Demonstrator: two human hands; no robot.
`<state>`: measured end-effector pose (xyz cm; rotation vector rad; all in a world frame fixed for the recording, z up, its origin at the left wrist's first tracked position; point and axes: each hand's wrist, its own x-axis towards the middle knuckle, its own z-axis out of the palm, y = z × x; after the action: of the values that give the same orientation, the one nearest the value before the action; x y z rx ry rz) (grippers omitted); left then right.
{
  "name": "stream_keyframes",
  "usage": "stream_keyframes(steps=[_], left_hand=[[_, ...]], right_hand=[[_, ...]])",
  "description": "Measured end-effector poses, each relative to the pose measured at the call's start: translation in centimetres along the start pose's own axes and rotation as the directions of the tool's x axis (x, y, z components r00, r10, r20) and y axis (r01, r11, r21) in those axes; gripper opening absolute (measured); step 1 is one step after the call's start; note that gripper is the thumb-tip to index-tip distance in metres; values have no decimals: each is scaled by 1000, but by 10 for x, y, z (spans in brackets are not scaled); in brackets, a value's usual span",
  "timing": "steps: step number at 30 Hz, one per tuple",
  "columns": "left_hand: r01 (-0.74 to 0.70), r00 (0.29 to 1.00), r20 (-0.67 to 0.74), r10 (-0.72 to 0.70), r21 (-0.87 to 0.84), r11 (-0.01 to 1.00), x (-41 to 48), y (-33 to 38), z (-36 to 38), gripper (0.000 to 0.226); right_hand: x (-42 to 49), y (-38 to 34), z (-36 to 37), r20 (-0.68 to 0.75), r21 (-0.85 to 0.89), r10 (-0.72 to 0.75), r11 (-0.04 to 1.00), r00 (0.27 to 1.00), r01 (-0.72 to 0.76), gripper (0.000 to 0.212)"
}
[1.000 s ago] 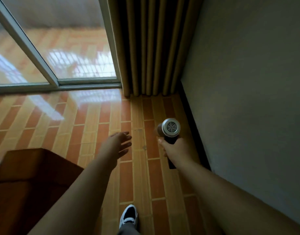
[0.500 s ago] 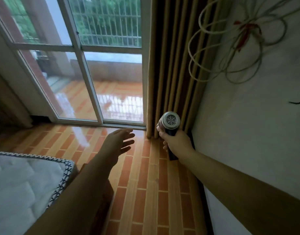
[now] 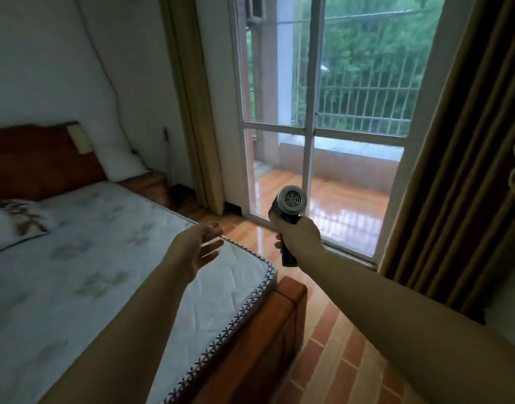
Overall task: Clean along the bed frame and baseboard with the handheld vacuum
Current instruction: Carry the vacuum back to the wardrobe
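Note:
My right hand (image 3: 298, 237) grips the dark handle of the handheld vacuum (image 3: 289, 203), whose round silver grille faces me; it is held up in the air in front of the glass door. Over the corner of the mattress hovers my left hand (image 3: 196, 247), open with fingers spread and holding nothing. The wooden bed frame (image 3: 275, 330) runs below the mattress edge, its foot corner near the tiled floor. A strip of dark baseboard (image 3: 233, 207) shows at the wall's foot beside the door. The vacuum's nozzle end points away and is hidden.
A bare quilted mattress (image 3: 104, 258) with a pillow (image 3: 14, 225) fills the left. A wooden headboard (image 3: 37, 161) stands behind. The sliding glass door (image 3: 323, 141) leads to a balcony. Brown curtains (image 3: 466, 170) hang at right. Orange tiled floor (image 3: 338, 354) runs between bed and curtain.
My view has swung up and left from the floor corner by the curtain to the bed and door. Both hands kept their pose; the vacuum rose with the right hand.

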<state>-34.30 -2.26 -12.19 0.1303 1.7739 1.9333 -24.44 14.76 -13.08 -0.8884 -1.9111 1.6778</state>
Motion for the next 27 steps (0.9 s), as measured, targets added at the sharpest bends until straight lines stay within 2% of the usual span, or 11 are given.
stream_keyframes(steps=[3,6,9,11,14,19,22,25,27], left_hand=[[-54,987,-155,46,-44,998,-47,18,-98,27],[-125,937,-335,100,-54,991,-106,32,-192,25],[-169,851,-513,111,-68,983,-168,40,-269,26],[-188,783,-612,109,-66,980,-208,44,-308,27],[-216,644,-759,95,-61,975,-268,47,-359,25],[-285,343,-937,73,-29,958,-378,36,-412,25],[-370,148,-988,52,-7,929,-448,22,-431,24],[-370,-30,-999,23,33,928,-519,-1,-441,24],[-361,-120,-993,-10,34,932,-565,-15,-444,21]], right_hand=[[-46,-22,85,184,44,-32,999,983,24,31],[-98,-42,172,364,83,-56,996,930,28,25],[-156,-61,248,549,77,-75,996,833,39,33],[-192,-72,291,645,85,-95,995,759,52,30],[-251,-86,350,773,106,-140,990,619,91,27],[-359,-101,427,930,138,-159,987,331,86,21],[-428,-103,458,976,141,-154,986,154,92,21],[-504,-98,476,987,158,-161,982,16,102,29],[-552,-92,482,985,168,-163,980,-58,103,27]])
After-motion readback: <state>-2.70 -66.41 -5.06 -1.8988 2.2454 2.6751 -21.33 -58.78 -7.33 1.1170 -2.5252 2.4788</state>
